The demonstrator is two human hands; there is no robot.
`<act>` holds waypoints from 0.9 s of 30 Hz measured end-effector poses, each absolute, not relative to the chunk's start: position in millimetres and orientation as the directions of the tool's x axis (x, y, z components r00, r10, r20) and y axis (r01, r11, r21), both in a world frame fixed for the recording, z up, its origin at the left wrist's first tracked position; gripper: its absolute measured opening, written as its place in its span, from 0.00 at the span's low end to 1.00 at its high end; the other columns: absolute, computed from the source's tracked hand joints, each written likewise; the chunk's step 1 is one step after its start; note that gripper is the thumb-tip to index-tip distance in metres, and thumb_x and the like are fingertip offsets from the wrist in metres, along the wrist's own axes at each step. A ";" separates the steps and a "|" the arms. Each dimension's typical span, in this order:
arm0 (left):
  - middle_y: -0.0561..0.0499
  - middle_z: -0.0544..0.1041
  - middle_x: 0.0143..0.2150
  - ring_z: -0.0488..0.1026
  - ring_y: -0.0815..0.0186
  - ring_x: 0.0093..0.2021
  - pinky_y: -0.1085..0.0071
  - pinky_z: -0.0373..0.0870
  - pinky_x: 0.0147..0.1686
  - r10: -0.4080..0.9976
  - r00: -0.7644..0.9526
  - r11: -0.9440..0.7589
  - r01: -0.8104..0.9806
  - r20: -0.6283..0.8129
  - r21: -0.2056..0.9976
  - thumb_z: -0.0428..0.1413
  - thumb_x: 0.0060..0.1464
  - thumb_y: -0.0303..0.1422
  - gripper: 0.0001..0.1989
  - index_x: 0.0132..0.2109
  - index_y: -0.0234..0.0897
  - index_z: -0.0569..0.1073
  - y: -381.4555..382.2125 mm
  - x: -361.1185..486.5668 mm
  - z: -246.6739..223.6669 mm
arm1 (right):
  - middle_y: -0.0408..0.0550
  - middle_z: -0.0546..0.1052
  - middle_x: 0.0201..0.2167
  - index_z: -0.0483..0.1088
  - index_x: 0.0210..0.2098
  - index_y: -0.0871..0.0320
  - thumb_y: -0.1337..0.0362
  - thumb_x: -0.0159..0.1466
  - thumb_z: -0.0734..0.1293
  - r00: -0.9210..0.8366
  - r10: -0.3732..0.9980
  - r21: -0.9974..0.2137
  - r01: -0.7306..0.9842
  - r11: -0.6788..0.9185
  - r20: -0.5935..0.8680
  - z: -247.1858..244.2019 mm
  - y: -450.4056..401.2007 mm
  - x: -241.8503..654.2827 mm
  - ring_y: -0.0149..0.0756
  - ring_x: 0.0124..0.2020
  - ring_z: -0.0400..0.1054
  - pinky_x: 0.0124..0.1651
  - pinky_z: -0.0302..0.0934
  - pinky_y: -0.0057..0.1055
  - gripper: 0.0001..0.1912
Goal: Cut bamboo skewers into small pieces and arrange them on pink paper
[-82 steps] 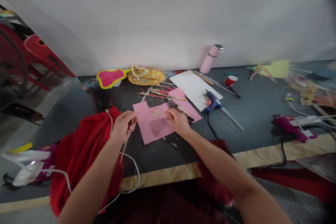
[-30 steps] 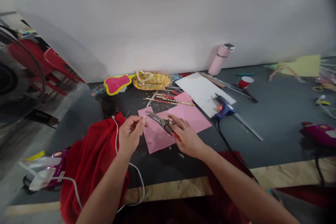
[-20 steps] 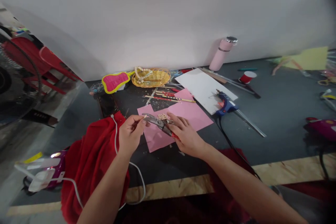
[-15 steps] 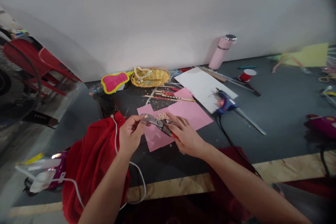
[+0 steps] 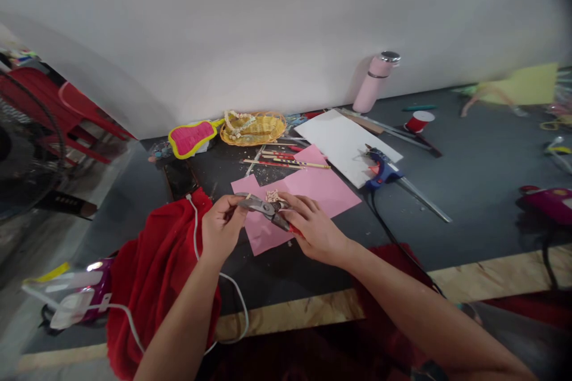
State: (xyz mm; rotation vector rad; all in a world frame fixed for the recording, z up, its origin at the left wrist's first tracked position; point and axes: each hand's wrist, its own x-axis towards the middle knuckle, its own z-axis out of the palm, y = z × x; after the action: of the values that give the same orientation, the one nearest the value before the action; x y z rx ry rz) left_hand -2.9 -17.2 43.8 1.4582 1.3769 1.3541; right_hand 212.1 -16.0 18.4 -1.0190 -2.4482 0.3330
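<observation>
In my right hand (image 5: 318,229) is a pair of pliers (image 5: 267,208) with red-covered handles, its jaws pointing left. My left hand (image 5: 218,227) is closed in a pinch at the jaw tips. A small pale stick piece (image 5: 248,196) shows there, its other end hidden by my fingers. Just behind the pliers, a heap of short pale stick pieces (image 5: 271,195) lies on a pink paper sheet (image 5: 328,190). Farther back are several thin sticks (image 5: 277,164), some red, among scattered crumbs.
A wicker basket (image 5: 272,128) holding a pale beaded loop stands by the wall, near a pink-and-yellow paddle shape (image 5: 191,139). To the right are a white board (image 5: 339,146), blue glue gun (image 5: 383,171), red thread spool (image 5: 417,123) and pink flask (image 5: 373,84). Red cloth (image 5: 156,274) lies left.
The camera view has shifted slightly, so the table things sit a little higher and to the left. Both hands stay at the pliers in nearly the same pose.
</observation>
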 end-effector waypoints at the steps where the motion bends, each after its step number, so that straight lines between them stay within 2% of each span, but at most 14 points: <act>1: 0.52 0.75 0.28 0.65 0.72 0.22 0.76 0.62 0.22 0.969 -0.115 -0.188 0.235 0.219 0.954 0.57 0.52 0.34 0.06 0.35 0.37 0.75 -17.2 -3.0 43.5 | 0.53 0.55 0.63 0.62 0.51 0.57 0.77 0.53 0.60 -0.616 0.716 -0.395 0.598 0.697 0.329 18.3 -16.0 212.1 0.49 0.58 0.52 0.56 0.54 0.50 0.25; 7: 0.53 0.74 0.27 0.64 0.73 0.22 0.76 0.61 0.22 0.970 -0.111 -0.184 0.247 0.216 0.951 0.57 0.52 0.34 0.05 0.35 0.37 0.75 -17.8 -3.3 42.7 | 0.54 0.56 0.62 0.62 0.50 0.58 0.78 0.53 0.61 -0.624 0.702 -0.427 0.562 0.709 0.344 18.0 -15.7 212.2 0.48 0.59 0.52 0.57 0.54 0.49 0.25; 12: 0.51 0.76 0.30 0.68 0.70 0.25 0.76 0.63 0.23 0.967 -0.127 -0.180 0.271 0.221 0.946 0.57 0.51 0.33 0.05 0.35 0.37 0.76 -18.3 -3.2 42.7 | 0.55 0.59 0.60 0.62 0.50 0.57 0.78 0.53 0.60 -0.601 0.702 -0.480 0.520 0.707 0.383 15.2 -15.5 212.1 0.47 0.58 0.54 0.55 0.56 0.50 0.26; 15: 0.51 0.77 0.31 0.70 0.69 0.26 0.75 0.63 0.24 0.962 -0.140 -0.189 0.282 0.235 0.941 0.57 0.51 0.33 0.05 0.35 0.38 0.76 -18.9 -3.2 42.1 | 0.58 0.58 0.60 0.52 0.59 0.59 0.77 0.52 0.59 -0.561 0.707 -0.519 0.487 0.702 0.431 13.8 -16.2 211.8 0.48 0.59 0.54 0.56 0.55 0.51 0.34; 18: 0.51 0.77 0.31 0.72 0.68 0.29 0.75 0.64 0.25 0.955 -0.128 -0.214 0.321 0.266 0.923 0.57 0.51 0.32 0.05 0.35 0.38 0.76 -20.2 -3.2 41.9 | 0.60 0.58 0.60 0.42 0.64 0.62 0.75 0.52 0.59 -0.547 0.729 -0.524 0.511 0.681 0.413 14.3 -17.6 211.5 0.49 0.59 0.54 0.57 0.54 0.50 0.41; 27: 0.51 0.77 0.30 0.72 0.67 0.28 0.75 0.63 0.23 0.957 -0.134 -0.204 0.326 0.258 0.923 0.57 0.51 0.32 0.05 0.34 0.38 0.77 -22.1 -0.5 43.8 | 0.56 0.65 0.55 0.50 0.62 0.58 0.73 0.52 0.60 -0.558 0.780 -0.527 0.590 0.612 0.283 21.6 -20.6 210.0 0.48 0.52 0.60 0.52 0.57 0.48 0.38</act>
State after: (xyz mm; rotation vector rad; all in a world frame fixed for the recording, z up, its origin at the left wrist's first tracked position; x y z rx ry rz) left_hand -0.5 -22.1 43.8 1.5391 1.4576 1.3571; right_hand 210.0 -20.6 21.6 -1.0809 -2.3450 0.5156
